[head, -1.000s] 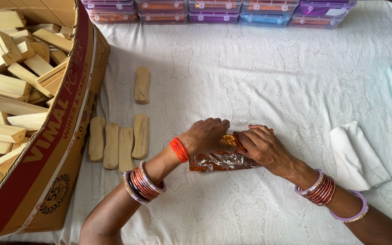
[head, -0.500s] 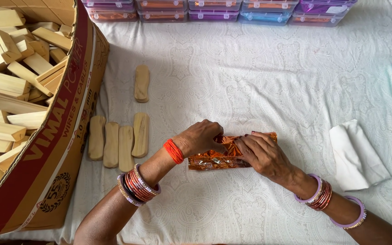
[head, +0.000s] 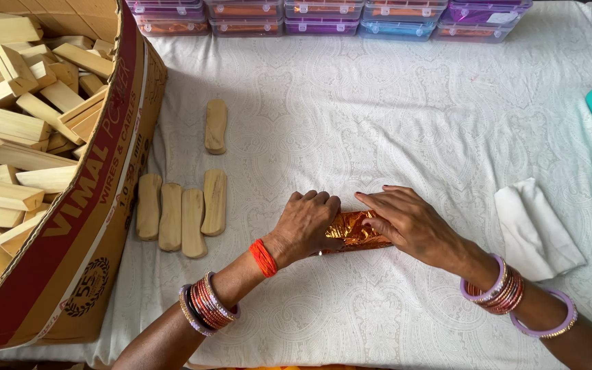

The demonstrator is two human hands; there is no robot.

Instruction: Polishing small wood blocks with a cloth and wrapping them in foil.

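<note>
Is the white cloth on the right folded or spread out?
Folded. The white cloth lies as a narrow, layered bundle on the table cover, right of the right hand, untouched.
</note>
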